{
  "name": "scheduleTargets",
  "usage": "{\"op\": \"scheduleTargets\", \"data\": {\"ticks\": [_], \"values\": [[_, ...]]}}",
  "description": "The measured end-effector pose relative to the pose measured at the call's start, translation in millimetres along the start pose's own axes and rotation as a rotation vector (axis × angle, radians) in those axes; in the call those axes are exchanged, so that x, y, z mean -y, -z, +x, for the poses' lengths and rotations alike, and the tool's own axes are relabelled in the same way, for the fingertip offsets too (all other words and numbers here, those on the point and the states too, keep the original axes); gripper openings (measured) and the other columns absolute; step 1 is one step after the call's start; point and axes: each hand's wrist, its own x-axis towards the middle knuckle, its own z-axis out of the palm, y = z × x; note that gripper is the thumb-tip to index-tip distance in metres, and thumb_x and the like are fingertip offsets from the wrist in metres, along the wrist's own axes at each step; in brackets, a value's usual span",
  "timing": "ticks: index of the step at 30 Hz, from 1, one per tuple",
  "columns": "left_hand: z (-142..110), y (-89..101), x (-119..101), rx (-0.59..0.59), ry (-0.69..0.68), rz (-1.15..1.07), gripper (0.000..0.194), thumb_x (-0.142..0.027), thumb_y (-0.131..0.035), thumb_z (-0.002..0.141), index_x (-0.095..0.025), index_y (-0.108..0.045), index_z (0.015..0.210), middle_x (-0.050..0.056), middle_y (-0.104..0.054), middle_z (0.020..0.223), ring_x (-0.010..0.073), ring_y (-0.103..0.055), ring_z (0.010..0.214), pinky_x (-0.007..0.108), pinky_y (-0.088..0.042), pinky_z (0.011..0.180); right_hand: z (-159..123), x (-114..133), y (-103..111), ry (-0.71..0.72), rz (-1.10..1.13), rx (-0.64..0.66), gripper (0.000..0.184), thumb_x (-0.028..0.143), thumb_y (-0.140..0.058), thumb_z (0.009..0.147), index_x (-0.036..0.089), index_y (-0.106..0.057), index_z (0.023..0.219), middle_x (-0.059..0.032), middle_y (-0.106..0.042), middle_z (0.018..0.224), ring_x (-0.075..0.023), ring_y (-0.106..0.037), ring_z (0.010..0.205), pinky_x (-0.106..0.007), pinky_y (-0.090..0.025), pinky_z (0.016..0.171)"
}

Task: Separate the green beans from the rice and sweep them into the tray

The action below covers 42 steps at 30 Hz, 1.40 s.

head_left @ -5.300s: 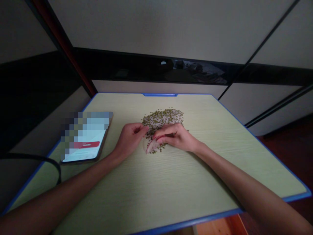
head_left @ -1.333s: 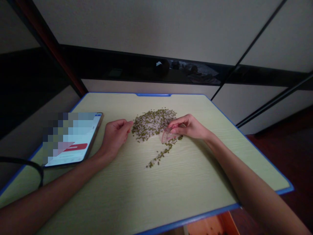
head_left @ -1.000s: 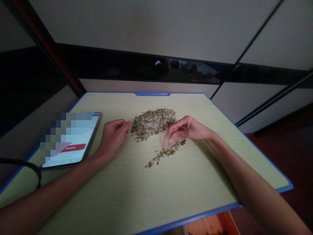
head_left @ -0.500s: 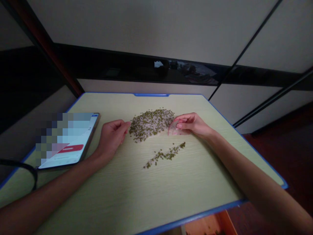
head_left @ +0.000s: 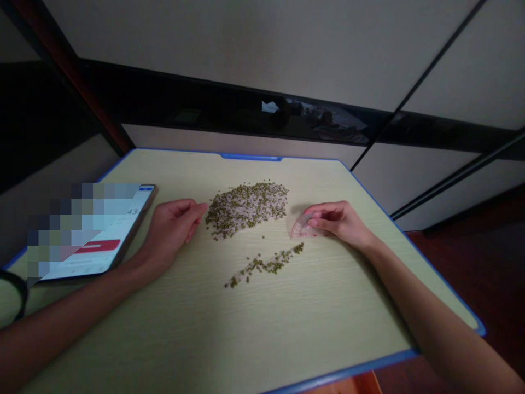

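Observation:
My right hand (head_left: pixel 338 221) pinches a clear plastic protractor (head_left: pixel 302 226) with red markings, just right of a wide pile of small green beans mixed with pale grains (head_left: pixel 248 208). They are apart from each other. At the pile's left edge is my left hand (head_left: pixel 174 221), its fingers curled and thumb pressed against the index finger. Whether anything sits in that pinch is too small to see. A thin, slanting strip of the same beans and grains (head_left: pixel 266 264) lies nearer me, and one stray bean (head_left: pixel 263 237) rests between strip and pile.
A tablet (head_left: pixel 102 235) with a lit screen, partly pixelated, lies left of my left hand, with a black cable (head_left: pixel 22 295) near it. The pale table (head_left: pixel 328 306) has a blue edge. An orange box (head_left: pixel 356 384) shows below the front edge. Cabinet panels (head_left: pixel 246 49) stand behind.
My right hand has drawn the protractor away from the pile, to the right and slightly toward me. A stray bean now lies between pile and strip. The view has shifted a little.

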Motion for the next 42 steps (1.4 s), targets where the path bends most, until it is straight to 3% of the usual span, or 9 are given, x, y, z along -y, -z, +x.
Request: {"op": "scheduleTargets", "data": {"ticks": [7, 31, 42], "values": [[4, 0.3, 6, 0.01, 0.002, -0.021, 0.033, -0.024, -0.054, 0.074, -0.018, -0.042, 0.044, -0.008, -0.037, 0.034, 0.0047, -0.031, 0.036, 0.022, -0.024, 0.042, -4, 2, 1, -0.008, 0.04, 0.122, 0.022, 0.026, -0.077, 0.061, 0.013, -0.072, 0.079, 0.0002, -0.062, 0.058, -0.0079, -0.051, 0.047, -0.02, -0.038, 0.043], [2, -1.2, 2, 0.018, -0.009, 0.004, 0.031, -0.022, -0.052, 0.075, -0.018, -0.042, 0.045, -0.007, -0.036, 0.033, 0.0052, -0.032, 0.036, 0.022, -0.025, 0.044, -11, 4, 4, -0.045, 0.019, 0.232, 0.018, 0.021, -0.075, 0.064, 0.013, -0.072, 0.079, -0.0024, -0.066, 0.064, -0.0109, -0.058, 0.052, -0.022, -0.047, 0.047], [4, -0.6, 6, 0.023, -0.015, -0.027, 0.03, -0.023, -0.054, 0.073, -0.018, -0.044, 0.045, -0.008, -0.037, 0.033, 0.0046, -0.031, 0.035, 0.021, -0.024, 0.042, -13, 7, -2, -0.07, 0.025, 0.176, 0.016, 0.019, -0.075, 0.062, 0.012, -0.072, 0.076, -0.0011, -0.064, 0.059, -0.0077, -0.052, 0.047, -0.019, -0.039, 0.042]]}}
